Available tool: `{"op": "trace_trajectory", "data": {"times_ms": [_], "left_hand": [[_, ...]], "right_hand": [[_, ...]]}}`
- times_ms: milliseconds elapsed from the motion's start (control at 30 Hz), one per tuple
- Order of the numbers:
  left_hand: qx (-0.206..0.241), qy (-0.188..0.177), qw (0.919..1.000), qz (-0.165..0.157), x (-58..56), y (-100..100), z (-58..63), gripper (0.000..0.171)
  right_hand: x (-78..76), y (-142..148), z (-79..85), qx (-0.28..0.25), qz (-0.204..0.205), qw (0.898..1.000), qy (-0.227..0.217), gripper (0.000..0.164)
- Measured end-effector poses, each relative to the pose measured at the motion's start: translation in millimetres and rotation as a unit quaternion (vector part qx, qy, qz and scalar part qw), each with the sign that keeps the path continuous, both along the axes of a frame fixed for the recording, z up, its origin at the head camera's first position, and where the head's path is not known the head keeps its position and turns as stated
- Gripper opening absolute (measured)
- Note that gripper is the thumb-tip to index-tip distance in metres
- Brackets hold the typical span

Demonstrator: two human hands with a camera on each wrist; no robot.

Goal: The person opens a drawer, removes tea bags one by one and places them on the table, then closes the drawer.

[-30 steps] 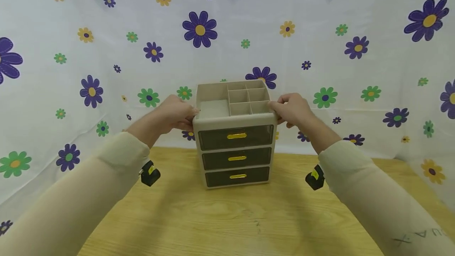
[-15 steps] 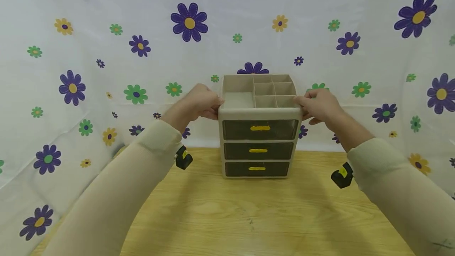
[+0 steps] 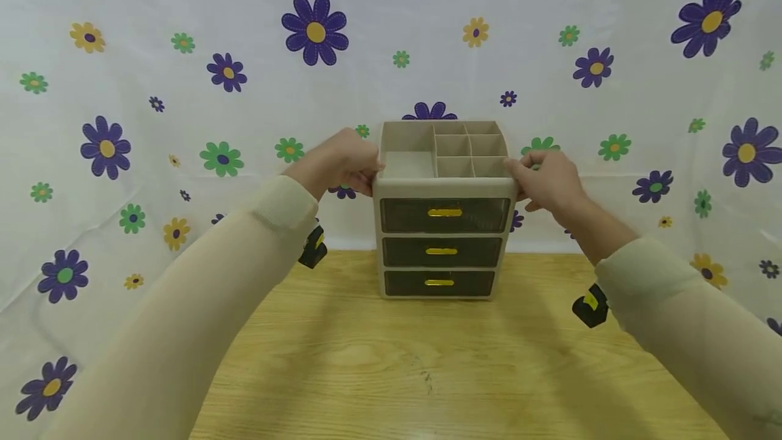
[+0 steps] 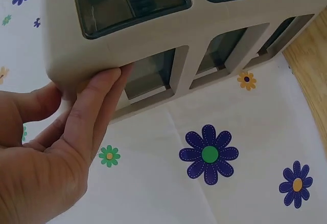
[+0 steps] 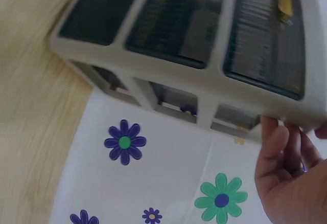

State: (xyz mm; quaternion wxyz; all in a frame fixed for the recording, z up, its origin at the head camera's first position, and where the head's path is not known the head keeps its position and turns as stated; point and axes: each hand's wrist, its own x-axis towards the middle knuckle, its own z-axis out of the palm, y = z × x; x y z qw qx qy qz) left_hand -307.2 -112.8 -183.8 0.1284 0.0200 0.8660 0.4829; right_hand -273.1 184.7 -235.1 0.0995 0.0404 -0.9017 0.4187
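Note:
A beige desktop drawer organizer point(image 3: 441, 235) stands upright on the wooden table in the head view, facing me. Its three dark see-through drawers are closed, each with a gold handle point(image 3: 444, 212). On top lie one wide compartment point(image 3: 408, 163) and several small ones. My left hand point(image 3: 351, 158) grips the upper left side, thumb near the top rim; in the left wrist view its fingers point(image 4: 94, 101) reach under the side edge. On the opposite upper side, my right hand point(image 3: 550, 178) holds the rim between thumb and fingers. The right wrist view shows those fingers point(image 5: 273, 147) against the side.
Behind the organizer hangs a white cloth point(image 3: 366, 87) printed with purple, yellow and green flowers. The table point(image 3: 366, 358) spreads out in front, with small dark marks point(image 3: 427, 379) on its surface. A black wrist device point(image 3: 590, 305) shows below the right sleeve.
The organizer has shifted to the right, held in both hands, and its earlier slant has straightened out. The head view has also moved a little. Both hands keep their hold.

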Motion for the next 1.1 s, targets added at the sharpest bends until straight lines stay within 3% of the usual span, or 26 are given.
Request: {"op": "trace_trajectory", "data": {"times_ms": [100,200,267,333,367,400,467,533,600,767,900,1100], "left_hand": [[0.006,0.0,1.0,0.007,0.5,0,0.9,0.026],[0.021,-0.004,0.9997,0.006,0.9,2,-4.2,0.027],[0.028,-0.006,0.9996,0.001,1.0,4,-8.0,0.028],[0.03,-0.01,0.9995,0.0,0.6,4,-10.8,0.028],[0.025,-0.011,0.9996,0.0,0.4,3,-11.3,0.028],[0.023,-0.012,0.9997,0.004,0.2,2,-11.3,0.028],[0.016,-0.012,0.9997,0.01,-0.7,0,-10.1,0.028],[0.009,-0.008,0.9998,0.017,-1.3,-2,-7.5,0.028],[0.007,-0.004,0.9998,0.02,-1.8,-4,-4.5,0.029],[0.012,-0.016,0.9996,0.023,-1.3,-6,-0.9,0.028],[0.006,-0.017,0.9994,0.029,-0.8,-8,-0.6,0.027],[0.004,-0.016,0.9995,0.025,1.5,-2,-1.4,0.025]], "right_hand": [[8.5,-4,-14.1,0.024,-0.026,0.996,0.077,0.053],[25.6,-4,-36.6,0.003,-0.054,0.986,0.157,0.045],[40.3,-2,-51.6,0.004,-0.048,0.974,0.223,0.033],[54.3,0,-63.1,0.061,-0.015,0.952,0.298,0.024],[59.9,0,-67.0,0.111,0.014,0.935,0.336,0.02],[64.2,-1,-69.5,0.168,0.048,0.911,0.373,0.018],[68.3,-4,-71.4,0.274,0.117,0.85,0.434,0.017],[67.7,-10,-70.0,0.343,0.17,0.795,0.471,0.021],[63.5,-17,-67.4,0.379,0.198,0.763,0.485,0.023],[49.5,-32,-58.3,0.411,0.205,0.732,0.504,0.025],[38.3,-43,-46.9,0.42,0.177,0.716,0.529,0.023],[27.2,-51,-36.5,0.462,0.14,0.683,0.548,0.018]]}}
